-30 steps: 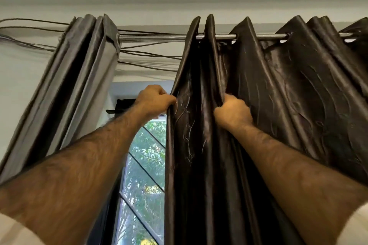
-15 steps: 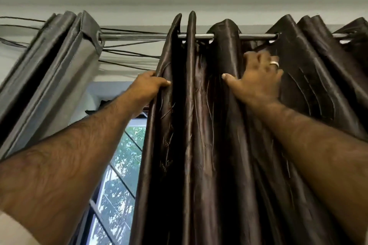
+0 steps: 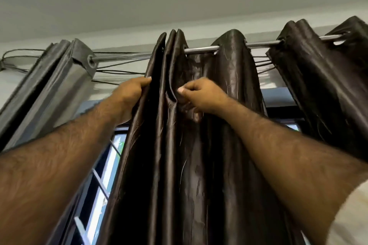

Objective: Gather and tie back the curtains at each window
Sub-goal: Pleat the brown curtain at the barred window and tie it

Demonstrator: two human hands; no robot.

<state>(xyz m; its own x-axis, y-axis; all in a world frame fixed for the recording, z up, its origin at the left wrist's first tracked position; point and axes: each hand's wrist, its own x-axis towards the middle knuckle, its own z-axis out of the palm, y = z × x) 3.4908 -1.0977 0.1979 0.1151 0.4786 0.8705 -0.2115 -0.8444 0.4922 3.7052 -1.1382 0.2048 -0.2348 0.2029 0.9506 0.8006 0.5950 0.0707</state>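
Note:
A dark brown satin curtain (image 3: 229, 89) hangs by eyelets from a metal rod (image 3: 201, 48) under the ceiling. My left hand (image 3: 130, 93) grips the curtain's left edge, fingers curled round the outer fold. My right hand (image 3: 199, 95) pinches a fold a little to the right, thumb against curled fingers, bunching the cloth toward the left hand. More of the same brown curtain (image 3: 318, 77) hangs further right along the rod. A grey curtain (image 3: 59, 77) is gathered in tight folds at the rod's left end.
Behind the curtains is a window (image 3: 103, 185) with dark bars and bright daylight. Several thin dark cables (image 3: 115, 71) run along the wall behind the rod. The ceiling is close above.
My right hand came down from the upper folds and moved left, closing on a fold beside the left hand. A gap has opened on the rod to the right of the held folds.

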